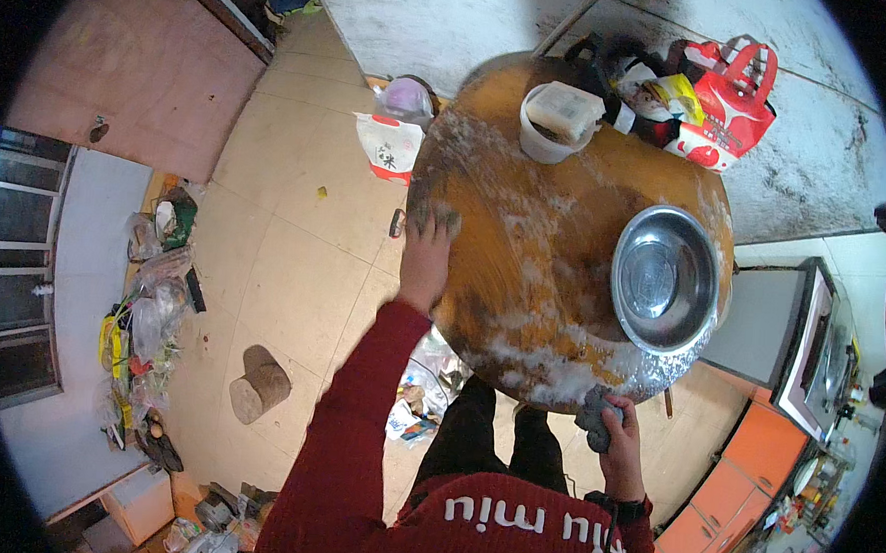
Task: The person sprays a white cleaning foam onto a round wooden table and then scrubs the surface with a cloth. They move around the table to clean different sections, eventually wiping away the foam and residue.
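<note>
A round wooden table with white suds smeared over it stands before me. At its left edge my left hand presses on a blurred greyish cloth, fingers over it. Below the table's near edge, to the right, my right hand grips a bunched grey cloth. A shiny metal basin sits on the right part of the table, up and to the right of my right hand. Suds lie thickly around the basin's near side and along the near edge.
A white tub with a packet on top stands at the table's far side. Beside it are bags, one a red carrier bag. A log-like stool stands on the floor at left. Orange cabinets line the lower right.
</note>
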A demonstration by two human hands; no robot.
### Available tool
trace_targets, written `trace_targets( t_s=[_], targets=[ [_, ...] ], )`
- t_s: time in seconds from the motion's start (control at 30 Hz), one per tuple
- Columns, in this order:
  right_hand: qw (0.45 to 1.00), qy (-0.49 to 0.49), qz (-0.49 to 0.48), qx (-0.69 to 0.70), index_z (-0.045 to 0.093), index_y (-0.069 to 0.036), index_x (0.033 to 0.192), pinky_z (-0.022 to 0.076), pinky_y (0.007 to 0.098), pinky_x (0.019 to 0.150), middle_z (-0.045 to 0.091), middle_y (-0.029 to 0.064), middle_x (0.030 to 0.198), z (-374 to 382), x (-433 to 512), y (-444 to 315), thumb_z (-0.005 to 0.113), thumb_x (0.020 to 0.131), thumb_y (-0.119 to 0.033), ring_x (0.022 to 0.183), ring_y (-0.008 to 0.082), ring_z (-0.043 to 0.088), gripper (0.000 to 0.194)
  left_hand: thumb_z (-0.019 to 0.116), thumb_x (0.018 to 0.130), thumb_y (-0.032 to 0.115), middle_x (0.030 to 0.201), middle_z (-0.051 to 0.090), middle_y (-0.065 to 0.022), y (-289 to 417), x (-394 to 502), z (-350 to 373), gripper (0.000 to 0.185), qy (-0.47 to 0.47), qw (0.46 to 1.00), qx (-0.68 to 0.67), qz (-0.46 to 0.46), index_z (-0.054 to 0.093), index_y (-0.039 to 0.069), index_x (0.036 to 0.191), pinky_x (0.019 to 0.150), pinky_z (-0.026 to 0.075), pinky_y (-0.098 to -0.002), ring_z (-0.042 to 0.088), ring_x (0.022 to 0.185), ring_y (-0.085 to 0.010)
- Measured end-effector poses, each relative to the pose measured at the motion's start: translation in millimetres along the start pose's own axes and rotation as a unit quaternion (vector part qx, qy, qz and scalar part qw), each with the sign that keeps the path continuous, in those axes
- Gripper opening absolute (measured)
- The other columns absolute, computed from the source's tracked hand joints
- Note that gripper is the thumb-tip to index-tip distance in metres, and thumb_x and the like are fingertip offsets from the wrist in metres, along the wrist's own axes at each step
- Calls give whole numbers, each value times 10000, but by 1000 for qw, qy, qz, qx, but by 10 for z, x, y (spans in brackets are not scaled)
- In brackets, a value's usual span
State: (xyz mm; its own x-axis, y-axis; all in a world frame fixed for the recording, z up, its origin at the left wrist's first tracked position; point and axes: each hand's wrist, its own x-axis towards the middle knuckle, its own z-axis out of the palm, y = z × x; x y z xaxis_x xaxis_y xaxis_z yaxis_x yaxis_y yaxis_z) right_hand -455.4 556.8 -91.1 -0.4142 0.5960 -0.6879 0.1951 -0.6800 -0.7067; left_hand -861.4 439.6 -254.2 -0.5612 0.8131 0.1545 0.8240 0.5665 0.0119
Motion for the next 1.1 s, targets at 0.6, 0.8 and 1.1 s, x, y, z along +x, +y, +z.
trace_targets(
  t_s=[0.6,0.8,1.1],
  targets=[
    [999,-9,16,-29,546,-90,1129,511,246,600,636,77,1023,178,14,21,595,927,-93,782,150,651,208,472,873,32,1408,445,-227,-398,516,189,414,-57,991,-116,-35,527,-29,1279,1078,353,-501,426,1230,-486],
    [1000,-4,4,-22,542,-102,1134,486,236,546,639,66,992,163,154,-29,596,929,-91,765,139,646,213,525,849,53,1390,462,-238,-119,-661,-68,413,-93,977,-193,-1,538,-65,1244,1048,413,-486,451,1223,-497],
    [1000,-16,23,-15,538,-84,1125,512,252,582,634,86,983,228,52,23,614,915,-87,766,161,646,224,440,928,94,1379,497,-207,-811,1025,372,345,6,978,-202,-49,571,-10,1229,1019,425,-472,474,1213,-456]
  ],
)
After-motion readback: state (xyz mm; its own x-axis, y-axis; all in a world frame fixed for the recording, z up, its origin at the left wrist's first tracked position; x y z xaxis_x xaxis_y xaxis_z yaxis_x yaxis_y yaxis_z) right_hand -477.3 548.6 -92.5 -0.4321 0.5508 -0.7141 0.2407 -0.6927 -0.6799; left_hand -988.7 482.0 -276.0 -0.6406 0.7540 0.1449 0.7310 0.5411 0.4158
